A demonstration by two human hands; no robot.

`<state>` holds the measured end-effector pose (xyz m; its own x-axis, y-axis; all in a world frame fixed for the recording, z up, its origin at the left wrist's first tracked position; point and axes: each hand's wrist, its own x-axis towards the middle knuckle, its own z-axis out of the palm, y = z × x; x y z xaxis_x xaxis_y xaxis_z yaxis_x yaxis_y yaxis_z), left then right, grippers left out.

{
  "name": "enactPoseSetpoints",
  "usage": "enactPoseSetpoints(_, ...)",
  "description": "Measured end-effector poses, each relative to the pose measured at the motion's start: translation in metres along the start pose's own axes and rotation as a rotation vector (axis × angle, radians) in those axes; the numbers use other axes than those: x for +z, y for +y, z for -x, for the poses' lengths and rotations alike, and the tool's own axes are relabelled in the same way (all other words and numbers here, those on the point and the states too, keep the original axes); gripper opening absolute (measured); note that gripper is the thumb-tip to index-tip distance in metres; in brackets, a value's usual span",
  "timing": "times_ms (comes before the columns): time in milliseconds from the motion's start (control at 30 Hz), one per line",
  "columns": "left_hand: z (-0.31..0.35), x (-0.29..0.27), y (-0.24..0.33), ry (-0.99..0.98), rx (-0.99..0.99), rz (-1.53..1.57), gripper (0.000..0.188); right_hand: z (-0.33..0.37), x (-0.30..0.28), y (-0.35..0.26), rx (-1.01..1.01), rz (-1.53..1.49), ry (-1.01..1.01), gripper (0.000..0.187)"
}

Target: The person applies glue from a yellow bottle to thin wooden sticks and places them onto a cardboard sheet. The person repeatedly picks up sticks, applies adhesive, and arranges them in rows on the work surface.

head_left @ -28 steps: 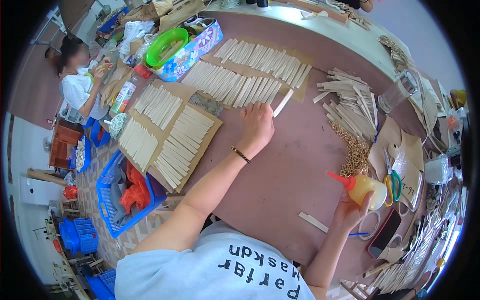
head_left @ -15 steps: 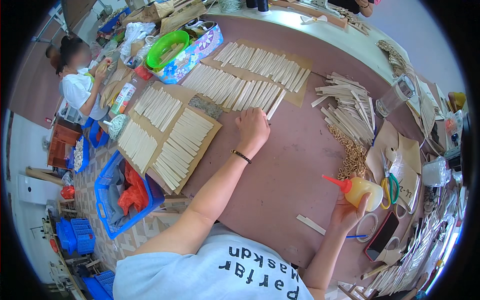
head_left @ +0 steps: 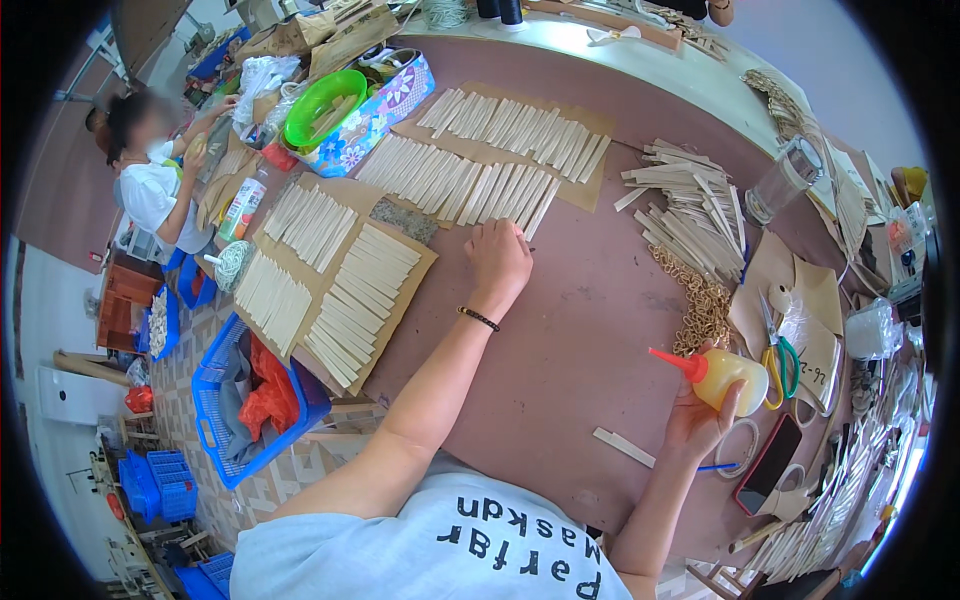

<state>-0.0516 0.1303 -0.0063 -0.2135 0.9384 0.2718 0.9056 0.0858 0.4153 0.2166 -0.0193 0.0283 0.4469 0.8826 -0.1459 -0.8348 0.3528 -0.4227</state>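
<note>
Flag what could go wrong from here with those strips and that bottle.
The left hand is right up against a row of strips; a nudge could push them askew. The right hand holds the bottle tipped sideways, red nozzle pointing across the table; if its tip is open, which I can't make out, it might drip. The scissors lie close by the bottle, so a bump could shift them.

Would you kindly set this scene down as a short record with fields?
Left hand: at the near end of the last pale flat strip in a row; fingertip grip hidden
Right hand: holding a translucent yellow bottle with a red pointed nozzle aimed leftward
Right of bottle: scissors with yellow and green handles
Beyond bottle: gold-coloured pile of small loops, then a loose heap of pale strips
</note>
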Motion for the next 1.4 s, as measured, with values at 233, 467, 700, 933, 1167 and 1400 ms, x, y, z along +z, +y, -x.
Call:
enactPoseSetpoints(233,-0.001,0.004,-0.002,0.006,0.000,-0.007,0.008,0.000,-0.001,-0.001,-0.011,0.010,-0.020,0.047)
enactPoseSetpoints(467,-0.001,0.004,-0.010,0.072,0.025,0.092,0.004,-0.002,-0.002,0.000,0.026,-0.023,0.006,0.048)
enactPoseSetpoints(700,0.013,-0.004,-0.006,0.075,0.179,0.071,0.006,-0.004,-0.012,-0.006,0.025,-0.111,-0.005,0.047)
enactPoseSetpoints(933,0.121,-0.061,0.049,-0.474,0.628,0.255,0.013,-0.008,-0.006,-0.015,0.047,-0.195,0.014,0.047)
enactPoseSetpoints(1167,0.159,-0.056,0.065,-0.657,0.724,0.352,0.017,-0.009,-0.011,-0.017,0.056,-0.238,-0.045,0.054)
enactPoseSetpoints(1400,0.118,-0.076,0.046,-0.173,0.830,0.253,0.019,-0.009,-0.006,-0.018,0.041,-0.198,-0.012,0.048)
